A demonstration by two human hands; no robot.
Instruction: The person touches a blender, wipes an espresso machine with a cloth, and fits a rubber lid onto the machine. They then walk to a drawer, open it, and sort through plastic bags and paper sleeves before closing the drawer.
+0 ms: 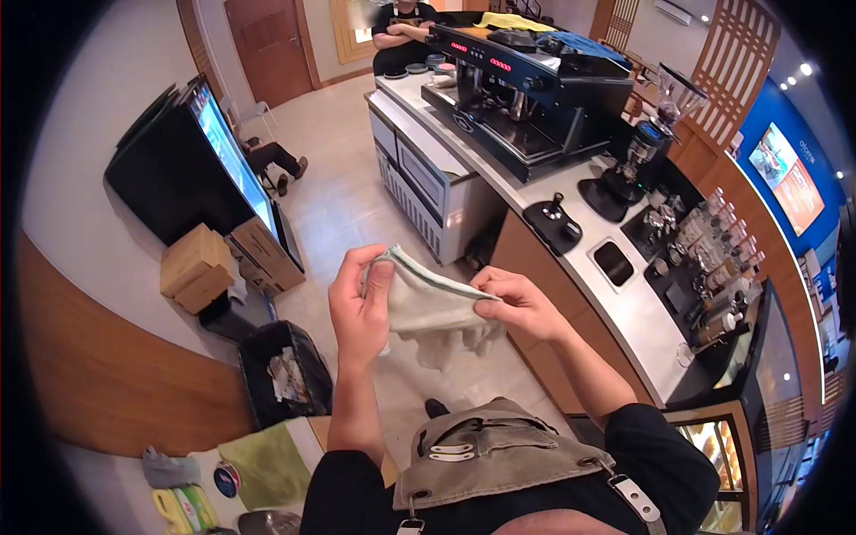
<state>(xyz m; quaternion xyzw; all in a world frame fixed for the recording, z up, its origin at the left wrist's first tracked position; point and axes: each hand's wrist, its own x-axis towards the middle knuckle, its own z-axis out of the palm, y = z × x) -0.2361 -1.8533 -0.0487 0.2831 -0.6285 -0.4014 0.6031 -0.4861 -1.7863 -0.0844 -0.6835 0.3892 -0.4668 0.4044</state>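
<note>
A whitish fabric glove (428, 308) with a greenish cuff edge is stretched between my two hands in front of me. Its finger-like ends hang downward, above the floor. My left hand (359, 299) pinches the cuff at its left end, thumb on top. At the opposite end of the cuff, my right hand (522, 303) grips the edge between thumb and fingers. Below them is the brown apron (499, 450) that I wear over black sleeves.
An espresso machine (535, 98) and a coffee grinder (637, 156) stand on the white counter (615, 334) to the right. A black-lined bin (259, 379), cardboard boxes (196, 267) and a green cloth (267, 468) are at left. A person (401, 40) stands behind the counter's far end.
</note>
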